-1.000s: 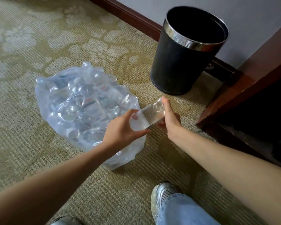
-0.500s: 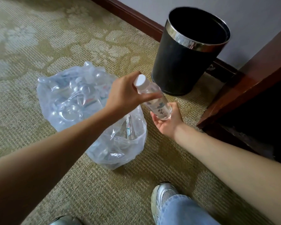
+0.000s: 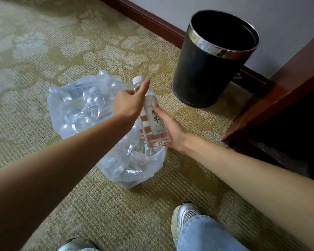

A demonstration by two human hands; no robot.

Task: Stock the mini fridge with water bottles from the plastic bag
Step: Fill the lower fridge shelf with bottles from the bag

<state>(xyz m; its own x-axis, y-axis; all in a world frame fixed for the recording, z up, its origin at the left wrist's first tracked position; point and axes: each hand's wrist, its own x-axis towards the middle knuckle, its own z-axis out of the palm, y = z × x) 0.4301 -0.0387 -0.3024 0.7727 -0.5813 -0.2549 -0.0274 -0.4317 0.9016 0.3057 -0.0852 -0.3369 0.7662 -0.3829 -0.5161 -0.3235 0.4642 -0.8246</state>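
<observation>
A clear water bottle [image 3: 153, 116] with a white cap and a pale label is held almost upright above the bag's open mouth. My left hand [image 3: 129, 104] grips its upper part, fingers curled behind the neck and thumb stretched along the side. My right hand [image 3: 172, 131] wraps round its lower half from below and the right. The clear plastic bag [image 3: 80, 109] lies on the carpet beneath both hands, with several more bottles inside. The fridge itself is not visible.
A black waste bin [image 3: 207, 69] with a chrome rim stands by the wall, beyond the bag to the right. A dark wooden cabinet [image 3: 288, 84] with a shadowed opening fills the right side. My shoe [image 3: 185, 216] and jeans are at the bottom.
The bottle came out of the bag lying sideways and now stands nearly upright. My right hand went from cupping under its base to gripping its lower half.
</observation>
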